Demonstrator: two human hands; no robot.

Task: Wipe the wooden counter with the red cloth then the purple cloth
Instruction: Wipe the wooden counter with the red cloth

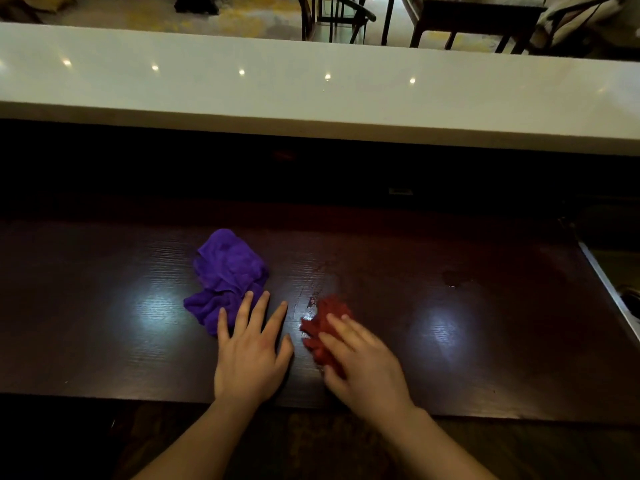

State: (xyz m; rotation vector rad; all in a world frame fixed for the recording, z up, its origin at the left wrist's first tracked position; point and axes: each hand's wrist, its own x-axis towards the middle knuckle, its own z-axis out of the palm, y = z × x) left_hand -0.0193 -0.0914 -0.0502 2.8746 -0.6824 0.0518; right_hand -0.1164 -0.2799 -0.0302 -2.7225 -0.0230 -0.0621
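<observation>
A crumpled red cloth (pixel 323 323) lies on the dark wooden counter (pixel 104 306), near its front edge. My right hand (pixel 363 365) presses down on the red cloth, fingers over it, slightly blurred. Left of it a crumpled purple cloth (pixel 225 275) rests on the counter. My left hand (pixel 252 351) lies flat with fingers spread, its fingertips overlapping the purple cloth's near edge, holding nothing. A wet streak (pixel 313 292) glistens just beyond the red cloth.
A raised white ledge (pixel 311 98) runs along the back, above a dark recess. A metal sink rim (pixel 609 292) borders the counter at the right. A small wet patch (pixel 457 278) sits toward the right. Chairs and tables stand beyond the ledge.
</observation>
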